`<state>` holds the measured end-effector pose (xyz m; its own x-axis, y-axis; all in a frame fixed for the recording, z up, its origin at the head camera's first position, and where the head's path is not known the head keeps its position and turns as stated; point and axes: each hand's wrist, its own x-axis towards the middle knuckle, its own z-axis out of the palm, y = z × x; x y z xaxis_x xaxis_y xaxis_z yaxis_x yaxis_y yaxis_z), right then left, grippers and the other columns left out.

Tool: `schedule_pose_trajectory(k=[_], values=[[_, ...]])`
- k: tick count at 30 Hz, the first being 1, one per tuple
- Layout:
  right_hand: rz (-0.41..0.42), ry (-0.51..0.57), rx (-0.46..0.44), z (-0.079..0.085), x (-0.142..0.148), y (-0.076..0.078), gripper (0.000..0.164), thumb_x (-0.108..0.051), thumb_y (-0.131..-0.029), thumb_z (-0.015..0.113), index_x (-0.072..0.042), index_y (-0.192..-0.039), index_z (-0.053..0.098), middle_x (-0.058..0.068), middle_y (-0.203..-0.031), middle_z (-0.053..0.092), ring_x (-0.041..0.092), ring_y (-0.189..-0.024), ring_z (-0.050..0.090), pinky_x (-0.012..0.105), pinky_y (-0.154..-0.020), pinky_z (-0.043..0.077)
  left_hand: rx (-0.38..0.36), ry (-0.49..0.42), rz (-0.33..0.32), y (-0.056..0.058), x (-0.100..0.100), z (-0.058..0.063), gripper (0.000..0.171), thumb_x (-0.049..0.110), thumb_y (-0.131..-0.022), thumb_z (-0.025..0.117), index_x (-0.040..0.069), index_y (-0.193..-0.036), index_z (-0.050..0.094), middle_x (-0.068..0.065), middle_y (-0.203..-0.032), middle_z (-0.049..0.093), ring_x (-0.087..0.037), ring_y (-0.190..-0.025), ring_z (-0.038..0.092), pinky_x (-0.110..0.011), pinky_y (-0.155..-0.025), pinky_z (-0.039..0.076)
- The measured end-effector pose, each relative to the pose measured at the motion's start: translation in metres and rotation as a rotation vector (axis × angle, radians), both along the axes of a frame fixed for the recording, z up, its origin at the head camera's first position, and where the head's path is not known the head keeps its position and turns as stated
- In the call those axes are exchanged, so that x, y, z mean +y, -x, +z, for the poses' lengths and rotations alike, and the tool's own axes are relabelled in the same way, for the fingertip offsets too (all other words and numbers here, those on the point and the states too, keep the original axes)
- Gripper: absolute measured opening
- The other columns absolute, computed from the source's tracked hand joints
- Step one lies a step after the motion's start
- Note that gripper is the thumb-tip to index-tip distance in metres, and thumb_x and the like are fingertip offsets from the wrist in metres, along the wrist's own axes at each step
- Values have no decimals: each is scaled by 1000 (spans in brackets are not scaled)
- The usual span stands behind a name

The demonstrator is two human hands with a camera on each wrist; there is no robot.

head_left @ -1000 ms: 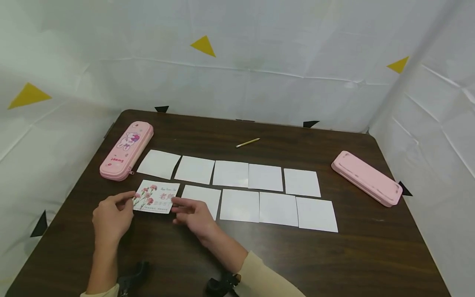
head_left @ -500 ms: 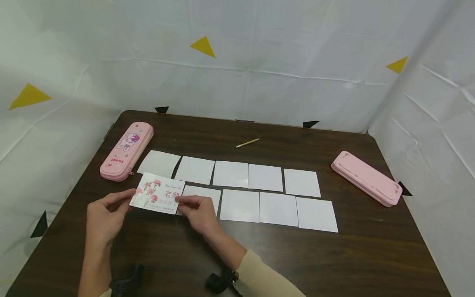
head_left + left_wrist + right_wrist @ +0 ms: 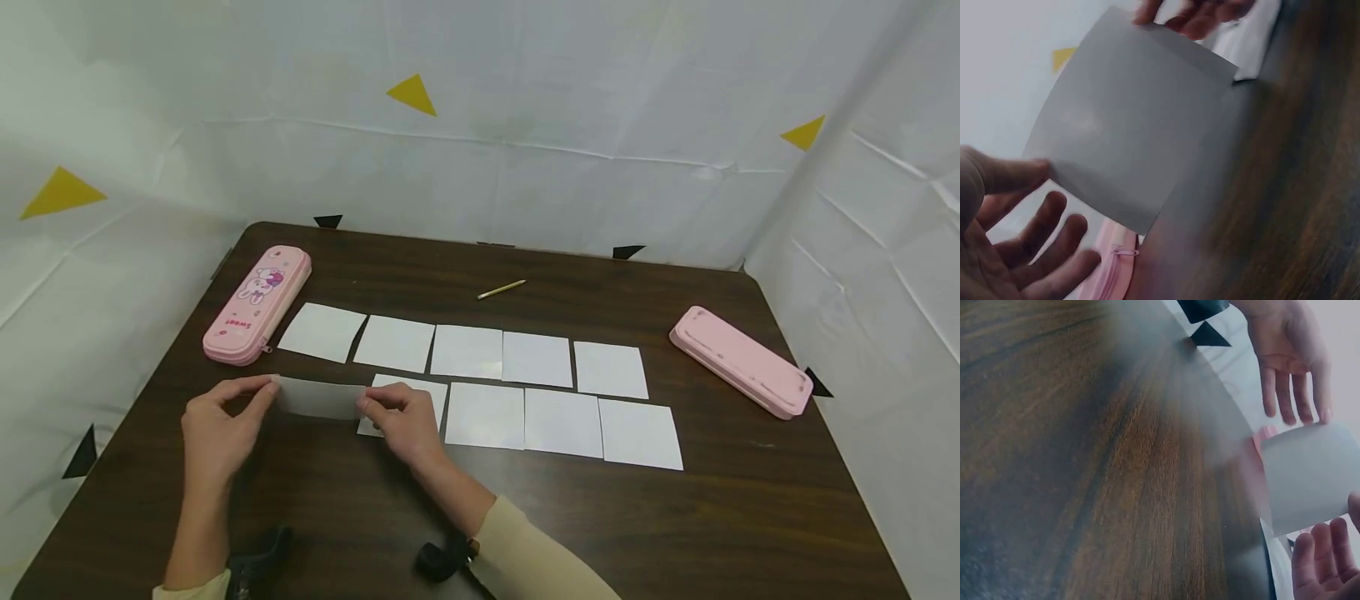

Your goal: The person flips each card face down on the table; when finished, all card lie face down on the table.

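My left hand (image 3: pixel 221 425) pinches the left edge of a card (image 3: pixel 321 399) between thumb and forefinger. At the opposite edge, my right hand (image 3: pixel 405 423) pinches it too. The card is tipped up, its plain white back toward me; the printed face is hidden. In the left wrist view the card (image 3: pixel 1129 119) bows slightly, and the other fingers of the left hand (image 3: pixel 1022 250) are spread below it. My right hand overlaps a blank white card (image 3: pixel 420 392) at the left end of the front row.
Several more blank cards (image 3: pixel 483 415) lie in two rows across the dark table (image 3: pixel 562 533). A pink pencil case (image 3: pixel 257 304) with a rabbit picture lies at the left, another pink case (image 3: pixel 741 362) at the right. A short pencil (image 3: pixel 501 290) lies behind the rows.
The card lay with its flower print facing up; both hands have raised it and tipped it so its blank back faces me. The rows, cases and pencil stay put.
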<state>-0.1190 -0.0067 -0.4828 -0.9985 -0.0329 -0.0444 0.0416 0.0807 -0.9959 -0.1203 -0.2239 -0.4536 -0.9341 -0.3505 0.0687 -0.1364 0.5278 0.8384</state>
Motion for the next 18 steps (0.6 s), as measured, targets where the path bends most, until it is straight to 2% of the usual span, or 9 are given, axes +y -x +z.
schedule_pose_trajectory(k=[4,8,13,18], values=[[-21,28,-66,0,-2,4,15,-10,-87,75,-3,-100,77,1,-85,73,13,-72,68,25,-61,55,-7,125,18,7,5,-2,30,29,-93,67,6,-110,75,-17,-101,72,-27,-87,60,-38,-70,39],[-49,63,-97,-1,-3,7,13,-6,-87,73,-2,-99,76,5,-84,73,12,-76,69,29,-62,57,27,202,-5,13,8,-3,29,26,-93,67,5,-111,75,-18,-95,71,-29,-78,59,-39,-66,36],[-49,126,-114,1,-4,7,16,-2,-87,72,-1,-102,75,9,-88,74,21,-80,72,32,-64,58,15,214,-38,16,8,-4,30,24,-94,64,4,-114,73,-18,-97,68,-27,-77,56,-39,-64,36],[-24,187,-159,4,-6,4,19,1,-89,68,-1,-107,73,9,-93,74,26,-86,72,35,-68,58,-34,202,-38,18,6,-3,32,25,-96,60,4,-118,72,-16,-94,66,-27,-81,54,-39,-67,35]])
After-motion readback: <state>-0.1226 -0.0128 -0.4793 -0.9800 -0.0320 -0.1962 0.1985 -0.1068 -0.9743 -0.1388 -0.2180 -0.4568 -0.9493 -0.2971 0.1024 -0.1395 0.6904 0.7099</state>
